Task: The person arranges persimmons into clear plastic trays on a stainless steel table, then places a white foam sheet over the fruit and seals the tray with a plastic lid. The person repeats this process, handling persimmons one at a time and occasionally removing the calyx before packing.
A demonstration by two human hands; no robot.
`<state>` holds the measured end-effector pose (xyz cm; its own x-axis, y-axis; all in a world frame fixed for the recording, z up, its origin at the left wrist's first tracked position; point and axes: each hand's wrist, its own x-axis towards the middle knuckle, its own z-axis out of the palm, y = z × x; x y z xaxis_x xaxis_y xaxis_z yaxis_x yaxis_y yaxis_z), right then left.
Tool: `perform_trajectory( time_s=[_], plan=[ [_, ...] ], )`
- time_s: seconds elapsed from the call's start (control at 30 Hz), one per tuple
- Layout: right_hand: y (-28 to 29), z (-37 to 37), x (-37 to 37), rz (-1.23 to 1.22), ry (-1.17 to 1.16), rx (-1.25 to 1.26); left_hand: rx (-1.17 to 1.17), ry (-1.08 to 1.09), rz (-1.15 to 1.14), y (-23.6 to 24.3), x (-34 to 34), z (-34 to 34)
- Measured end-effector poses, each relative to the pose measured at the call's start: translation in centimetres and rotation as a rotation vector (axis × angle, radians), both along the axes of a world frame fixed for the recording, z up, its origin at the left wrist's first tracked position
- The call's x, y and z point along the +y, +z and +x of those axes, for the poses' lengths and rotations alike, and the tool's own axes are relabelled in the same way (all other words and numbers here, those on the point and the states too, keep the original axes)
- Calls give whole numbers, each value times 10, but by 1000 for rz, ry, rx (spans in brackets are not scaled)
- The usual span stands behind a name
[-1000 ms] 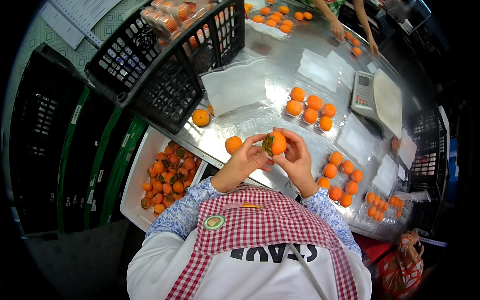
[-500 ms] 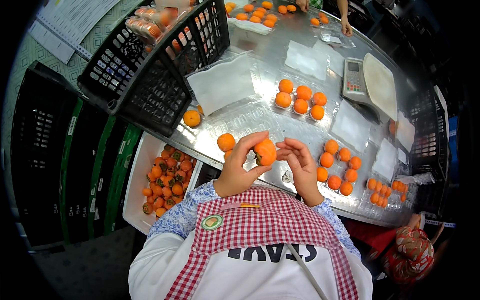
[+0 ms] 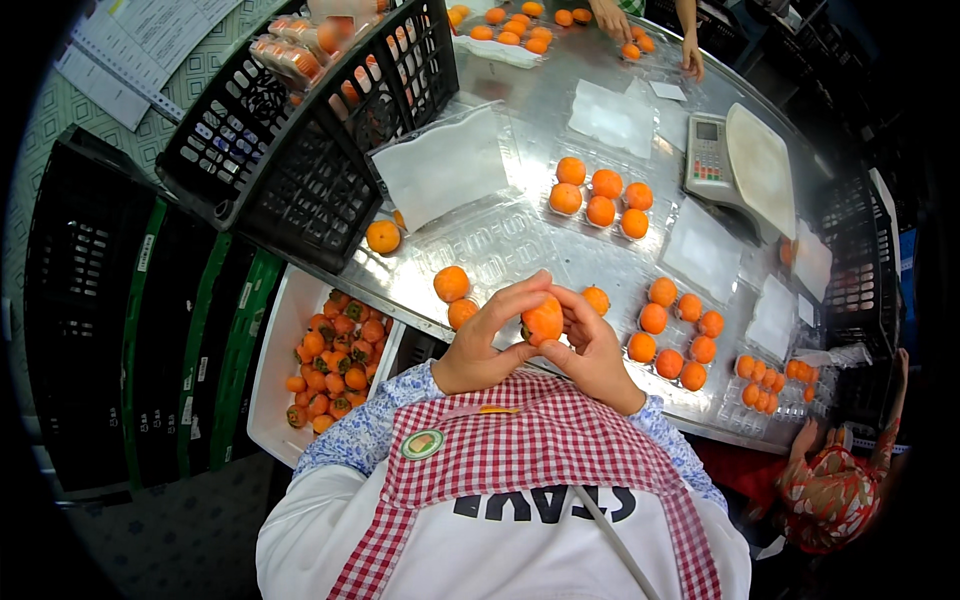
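Note:
One orange persimmon (image 3: 543,322) is between my two hands, just above the table's near edge. My left hand (image 3: 478,345) curls round its left side, thumb below. From the right, my right hand (image 3: 598,358) closes on the same fruit with bent fingers. Past my right fingertips a loose persimmon (image 3: 595,299) partly shows. Two more persimmons (image 3: 451,284) lie beside my left hand. Ahead on the steel table (image 3: 500,238), a clear tray holds several persimmons (image 3: 606,184). Another group of persimmons (image 3: 653,318) sits in a tray to the right of my right hand.
A black crate (image 3: 310,190) with packed fruit stands at the left, above a white bin (image 3: 262,400) of persimmons. Padded trays (image 3: 440,165) and a scale (image 3: 760,165) lie farther off. Another person's hand (image 3: 692,58) is at the far side; someone (image 3: 835,490) is at the right.
My right hand has come in from the right and now grips the persimmon with my left. The far person's hand reached over their fruit. The person at the right raised an arm.

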<state>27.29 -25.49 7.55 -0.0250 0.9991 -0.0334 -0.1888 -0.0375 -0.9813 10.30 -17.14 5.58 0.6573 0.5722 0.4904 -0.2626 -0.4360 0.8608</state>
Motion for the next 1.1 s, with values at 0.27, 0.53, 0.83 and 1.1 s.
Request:
perform_trajectory(
  time_s=[0.27,0.53,0.83,1.1],
  plan=[
    [-4,-2,8,258,-209,-327,30,97,-155,-10,2,3],
    [-4,-5,8,201,-252,-447,160,58,182,-11,11,5],
    [-3,16,4,251,-336,-453,-165,-260,-775,-1,12,6],
    [16,13,6,423,-282,-704,-123,-585,-1040,6,31,-3]
  ],
)
